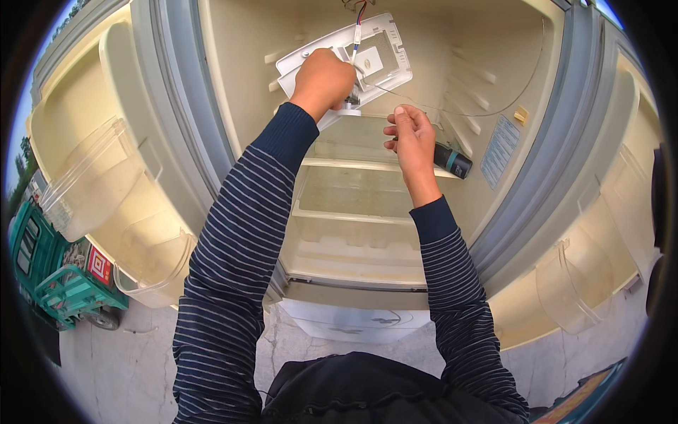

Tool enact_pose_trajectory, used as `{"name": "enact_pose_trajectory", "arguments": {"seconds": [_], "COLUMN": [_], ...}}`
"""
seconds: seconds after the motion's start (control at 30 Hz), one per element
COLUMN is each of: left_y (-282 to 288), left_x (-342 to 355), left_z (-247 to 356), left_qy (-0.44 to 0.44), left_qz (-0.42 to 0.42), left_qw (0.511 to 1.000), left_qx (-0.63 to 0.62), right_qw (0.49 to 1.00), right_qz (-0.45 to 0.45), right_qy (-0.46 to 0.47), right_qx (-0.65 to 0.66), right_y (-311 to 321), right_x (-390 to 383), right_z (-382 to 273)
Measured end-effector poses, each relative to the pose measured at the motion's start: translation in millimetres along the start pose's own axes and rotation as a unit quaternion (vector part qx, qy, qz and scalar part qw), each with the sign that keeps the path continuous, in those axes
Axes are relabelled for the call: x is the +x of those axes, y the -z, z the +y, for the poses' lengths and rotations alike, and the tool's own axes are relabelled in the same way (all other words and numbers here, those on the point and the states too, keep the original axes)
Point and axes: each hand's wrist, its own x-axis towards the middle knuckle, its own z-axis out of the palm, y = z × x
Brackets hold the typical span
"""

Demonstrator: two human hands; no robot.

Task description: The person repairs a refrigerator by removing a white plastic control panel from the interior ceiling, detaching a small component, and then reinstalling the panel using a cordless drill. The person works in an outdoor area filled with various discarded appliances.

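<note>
A white plastic housing (387, 62) hangs tilted at the top of an open fridge, with coloured wires (358, 34) running down to it. My left hand (323, 83) is closed on the housing's lower left part, by a small fitting at its bottom edge; the fingertips are hidden. My right hand (411, 141) is right of it, fingers curled and thumb near the forefinger, just below a thin wire (480, 113). A black cylinder with a teal band (453, 162) sticks out behind the right hand; whether I hold it is unclear.
Glass shelves (339, 194) sit below. Both fridge doors, with clear bins (85, 177), stand open at either side. A label (500, 152) is on the right inner wall. A teal three-wheeled vehicle (53, 275) stands at the left on cracked concrete (141, 353).
</note>
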Motion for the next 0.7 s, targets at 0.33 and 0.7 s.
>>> {"name": "enact_pose_trajectory", "arguments": {"seconds": [0.33, 0.7], "left_y": [21.2, 22.1], "left_x": [-29.4, -12.3], "left_z": [47.7, 31.0], "left_qy": [-0.158, -0.134], "left_qz": [0.050, 0.025], "left_qw": [0.946, 0.957], "left_qx": [0.278, 0.255], "right_qw": [0.994, 0.988], "right_qz": [0.064, 0.051], "right_qy": [0.066, 0.127], "right_qx": [0.054, 0.077], "right_y": [-42.3, -41.7], "right_x": [-2.3, -6.2], "right_z": [-6.4, -26.3]}}
